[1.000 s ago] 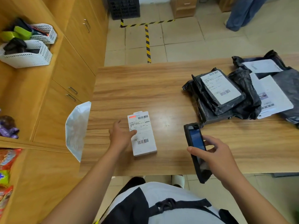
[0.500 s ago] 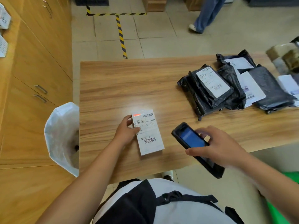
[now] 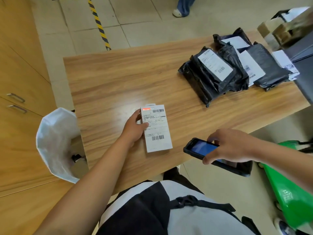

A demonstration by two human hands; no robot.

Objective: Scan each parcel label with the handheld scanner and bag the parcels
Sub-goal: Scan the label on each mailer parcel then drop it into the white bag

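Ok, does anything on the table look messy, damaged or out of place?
Nothing serious. The black parcels lie in a loose, overlapping heap at the table's right end, wrapping crumpled. The box lies flat, label up, gripped by the left hand.

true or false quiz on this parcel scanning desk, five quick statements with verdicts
1. The left hand grips the white cardboard box parcel, which lies on the wooden table. True.
2. The right hand holds the black handheld scanner, its blue screen lit. True.
3. The box parcel sits inside the white plastic bag. False: it lies on the table, and the bag is open beside the table's left edge.
4. The box's label faces down. False: it faces up, with two barcodes showing.
5. The black plastic-wrapped parcels are piled at the table's far right. True.
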